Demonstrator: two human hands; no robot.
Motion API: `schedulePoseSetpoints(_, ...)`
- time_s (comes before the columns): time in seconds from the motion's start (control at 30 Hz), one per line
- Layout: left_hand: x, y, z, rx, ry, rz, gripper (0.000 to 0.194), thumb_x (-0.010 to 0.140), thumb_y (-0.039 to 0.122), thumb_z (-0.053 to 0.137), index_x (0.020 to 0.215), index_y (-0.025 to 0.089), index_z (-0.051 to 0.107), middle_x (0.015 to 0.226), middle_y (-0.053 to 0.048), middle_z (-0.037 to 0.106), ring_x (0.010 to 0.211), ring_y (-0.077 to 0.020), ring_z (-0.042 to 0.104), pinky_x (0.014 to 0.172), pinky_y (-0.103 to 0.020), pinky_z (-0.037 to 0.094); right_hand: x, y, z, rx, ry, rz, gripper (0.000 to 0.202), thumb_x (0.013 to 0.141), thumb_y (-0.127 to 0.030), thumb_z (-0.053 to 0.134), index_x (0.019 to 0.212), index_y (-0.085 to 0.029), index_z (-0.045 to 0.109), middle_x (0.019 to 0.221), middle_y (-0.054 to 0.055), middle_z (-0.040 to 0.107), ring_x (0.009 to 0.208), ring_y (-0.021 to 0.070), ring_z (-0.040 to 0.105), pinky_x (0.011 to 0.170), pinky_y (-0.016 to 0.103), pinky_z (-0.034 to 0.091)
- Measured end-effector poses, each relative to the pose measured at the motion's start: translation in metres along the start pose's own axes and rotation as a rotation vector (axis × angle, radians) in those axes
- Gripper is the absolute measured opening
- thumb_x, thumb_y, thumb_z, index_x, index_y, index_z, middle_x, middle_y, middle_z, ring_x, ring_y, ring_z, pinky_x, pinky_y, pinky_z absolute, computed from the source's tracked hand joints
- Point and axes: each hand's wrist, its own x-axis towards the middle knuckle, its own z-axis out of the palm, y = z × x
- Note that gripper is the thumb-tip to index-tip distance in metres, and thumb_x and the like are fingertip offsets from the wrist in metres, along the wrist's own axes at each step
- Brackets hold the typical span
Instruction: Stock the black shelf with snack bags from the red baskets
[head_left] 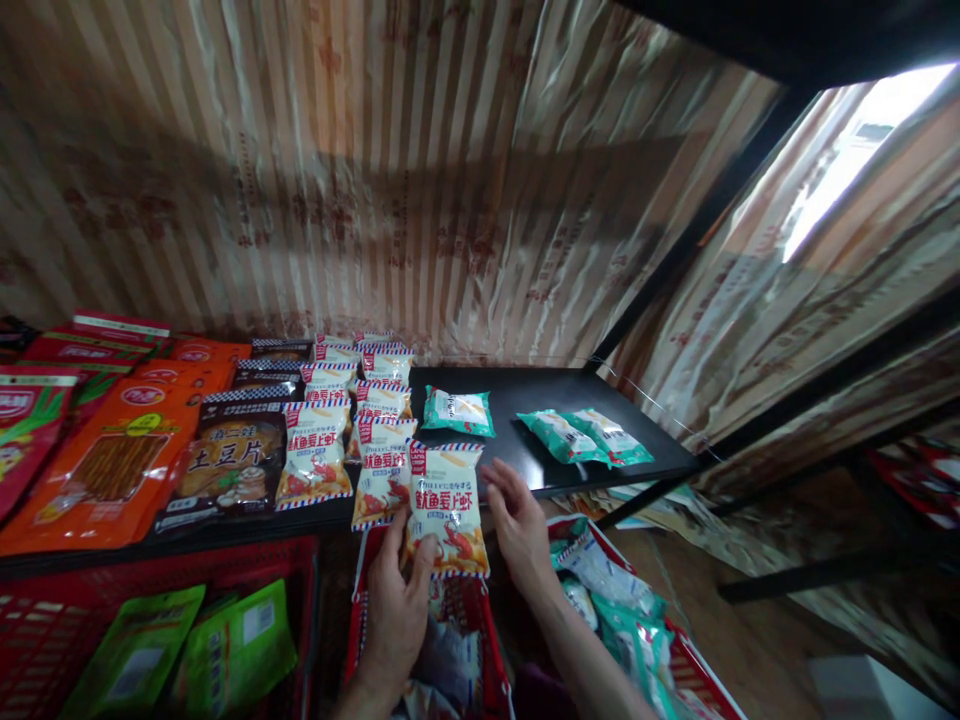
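Note:
My left hand point(401, 590) grips the lower left part of a white-and-yellow snack bag point(448, 505) with red lettering and a shrimp picture. It is held upright in front of the shelf's edge. Close to the bag's right side is my right hand point(517, 520), its fingers apart and holding nothing. Just left of the held bag, a row of matching snack bags point(381, 470) lines the black shelf point(517, 385). Beyond my hands, one teal-and-white packet point(457, 411) lies on the shelf.
Two teal packets point(585, 438) lie farther right. Dark potato-chip bags point(229, 455) and orange bags point(124, 455) fill the left. Below stand a red basket with green bags point(240, 635), a middle red basket point(491, 650) and a right basket with teal packets point(634, 630). A black post point(697, 225) rises at right.

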Motion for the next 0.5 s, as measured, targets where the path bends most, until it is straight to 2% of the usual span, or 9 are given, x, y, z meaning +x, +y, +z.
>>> schedulePoseSetpoints(0.1, 0.0, -0.003, -0.002, -0.021, -0.025, -0.007, 0.059, 0.083, 0.045, 0.049, 0.131, 0.013, 0.042, 0.123, -0.014, 0.059, 0.113, -0.0231, 0.055, 0.094, -0.033, 0.045, 0.05, -0.002, 0.006, -0.47, -0.052, -0.294, 0.051, 0.08, -0.027, 0.047, 0.13, -0.016, 0.045, 0.126, 0.014, 0.054, 0.117, 0.0269, 0.049, 0.097, 0.046, 0.041)
schedulePoseSetpoints(0.2, 0.001, -0.008, -0.001, -0.001, -0.026, -0.02, 0.059, 0.083, 0.045, 0.048, 0.131, 0.012, 0.042, 0.125, -0.014, 0.058, 0.113, -0.0225, 0.056, 0.094, -0.033, 0.045, 0.093, -0.009, 0.016, -0.868, -0.211, -0.51, 0.057, 0.08, -0.024, 0.049, 0.136, -0.018, 0.039, 0.141, 0.014, 0.039, 0.134, 0.0294, 0.025, 0.102, 0.047, 0.033)
schedulePoseSetpoints(0.27, 0.004, -0.011, 0.0, 0.007, -0.017, -0.031, 0.058, 0.083, 0.045, 0.048, 0.13, 0.012, 0.043, 0.126, -0.014, 0.057, 0.113, -0.0228, 0.055, 0.093, -0.032, 0.046, 0.111, -0.012, 0.022, -1.052, -0.335, -0.552, 0.058, 0.08, -0.026, 0.052, 0.136, -0.025, 0.039, 0.146, 0.01, 0.032, 0.136, 0.0318, 0.017, 0.102, 0.05, 0.03)
schedulePoseSetpoints(0.33, 0.007, -0.013, 0.002, 0.003, -0.012, -0.033, 0.057, 0.082, 0.045, 0.049, 0.129, 0.012, 0.044, 0.126, -0.015, 0.057, 0.114, -0.023, 0.055, 0.093, -0.032, 0.046, 0.12, -0.01, 0.026, -1.151, -0.406, -0.533, 0.058, 0.081, -0.029, 0.054, 0.137, -0.03, 0.038, 0.147, 0.009, 0.03, 0.135, 0.0338, 0.02, 0.1, 0.051, 0.03)
schedulePoseSetpoints(0.4, 0.009, -0.015, 0.004, -0.002, -0.006, -0.022, 0.056, 0.082, 0.044, 0.051, 0.128, 0.012, 0.046, 0.124, -0.014, 0.059, 0.112, -0.0232, 0.056, 0.092, -0.032, 0.047, 0.123, -0.004, 0.025, -1.178, -0.39, -0.51, 0.057, 0.083, -0.03, 0.052, 0.137, -0.033, 0.036, 0.146, 0.008, 0.033, 0.132, 0.0333, 0.027, 0.097, 0.049, 0.033)
schedulePoseSetpoints(0.5, 0.011, -0.019, 0.006, 0.015, 0.007, 0.021, 0.053, 0.081, 0.041, 0.052, 0.127, 0.015, 0.048, 0.122, -0.014, 0.06, 0.111, -0.024, 0.058, 0.091, -0.033, 0.048, 0.124, 0.009, 0.011, -1.157, -0.278, -0.528, 0.053, 0.084, -0.028, 0.048, 0.136, -0.033, 0.038, 0.142, 0.008, 0.038, 0.128, 0.033, 0.033, 0.096, 0.048, 0.034)
